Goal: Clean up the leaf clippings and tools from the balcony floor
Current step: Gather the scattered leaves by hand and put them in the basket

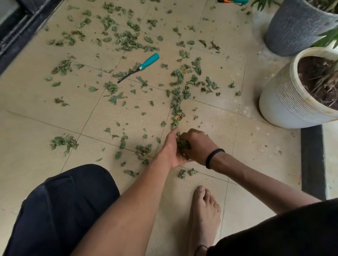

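2 hands meet low over the floor (45,102): left hand (171,149) and right hand (196,146) cup a clump of leaf clippings (182,143) between them; a teal-handled hand rake (141,65) lies well apart.

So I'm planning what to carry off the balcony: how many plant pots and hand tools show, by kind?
Plant pots: 2, a dark grey pot and a white ribbed pot.
Teal-handled hand rake: 1.
Orange-and-teal tool at the top edge, partly cut off: 1.
Total: 4.

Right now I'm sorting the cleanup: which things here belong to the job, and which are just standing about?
Job:
leaf clippings scattered over the floor tiles
handful of clippings held between left hand and right hand
teal-handled hand rake

Standing about:
white ribbed pot
grey pot
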`<state>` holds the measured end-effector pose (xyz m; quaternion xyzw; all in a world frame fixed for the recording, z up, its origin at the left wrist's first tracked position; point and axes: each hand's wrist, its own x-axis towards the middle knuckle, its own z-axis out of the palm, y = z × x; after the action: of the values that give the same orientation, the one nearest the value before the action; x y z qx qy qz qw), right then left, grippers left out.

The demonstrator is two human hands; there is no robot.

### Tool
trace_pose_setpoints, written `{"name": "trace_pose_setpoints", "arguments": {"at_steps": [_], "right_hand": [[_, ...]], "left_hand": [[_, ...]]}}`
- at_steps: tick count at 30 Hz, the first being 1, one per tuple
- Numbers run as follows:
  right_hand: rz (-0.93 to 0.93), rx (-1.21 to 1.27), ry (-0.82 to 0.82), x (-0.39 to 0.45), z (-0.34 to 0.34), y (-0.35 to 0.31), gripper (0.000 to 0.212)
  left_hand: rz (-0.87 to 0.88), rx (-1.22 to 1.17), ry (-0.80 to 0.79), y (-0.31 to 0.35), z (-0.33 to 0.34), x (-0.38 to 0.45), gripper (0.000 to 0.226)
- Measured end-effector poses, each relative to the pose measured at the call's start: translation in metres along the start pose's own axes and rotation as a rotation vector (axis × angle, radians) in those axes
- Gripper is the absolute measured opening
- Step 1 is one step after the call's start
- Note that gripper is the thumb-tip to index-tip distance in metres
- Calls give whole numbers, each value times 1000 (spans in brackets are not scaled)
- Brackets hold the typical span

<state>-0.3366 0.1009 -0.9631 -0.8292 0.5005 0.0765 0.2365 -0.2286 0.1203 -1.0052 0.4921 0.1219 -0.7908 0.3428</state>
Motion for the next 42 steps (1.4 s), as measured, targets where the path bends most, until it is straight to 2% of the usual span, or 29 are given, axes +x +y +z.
{"name": "trace_pose_setpoints", "arguments": {"at_steps": [4,6,8,10,13,15,19,24,28,33,38,39,42], "right_hand": [[-4,-155,-18,-9,-22,-24,36],[-16,-176,-34,-14,-35,-29,42],[-43,-116,-22,-16,-47,-30,41],[-38,31,63,-12,-60,-26,36],[39,172,231,16,-68,-6,34],[79,195,244,45,-64,13,36],[58,146,83,113,-47,34,40],[116,-16,-137,188,-27,39,67],[77,-136,-241,210,-18,38,70],[-93,-257,-167,173,12,41,58],[-128,-402,-221,101,35,41,89],[-132,-421,-226,90,41,43,87],[-205,-418,-128,68,65,51,61]], "left_hand": [[30,-159,-142,0,-6,-8,50],[65,-181,-182,-2,-9,-12,47],[135,-174,-190,-4,-13,-12,48],[188,-204,-190,-4,-19,-12,43],[220,-327,-218,2,-24,-13,39],[255,-380,-217,5,-24,-14,38],[298,-390,-213,13,-31,-13,35],[358,-372,-229,31,-73,-9,31],[349,-351,-186,30,-98,-4,29],[350,-329,-128,26,-105,-2,22],[371,-320,-75,29,-92,9,24],[370,-318,-64,28,-89,11,24],[370,-313,-24,26,-87,16,26]]}}
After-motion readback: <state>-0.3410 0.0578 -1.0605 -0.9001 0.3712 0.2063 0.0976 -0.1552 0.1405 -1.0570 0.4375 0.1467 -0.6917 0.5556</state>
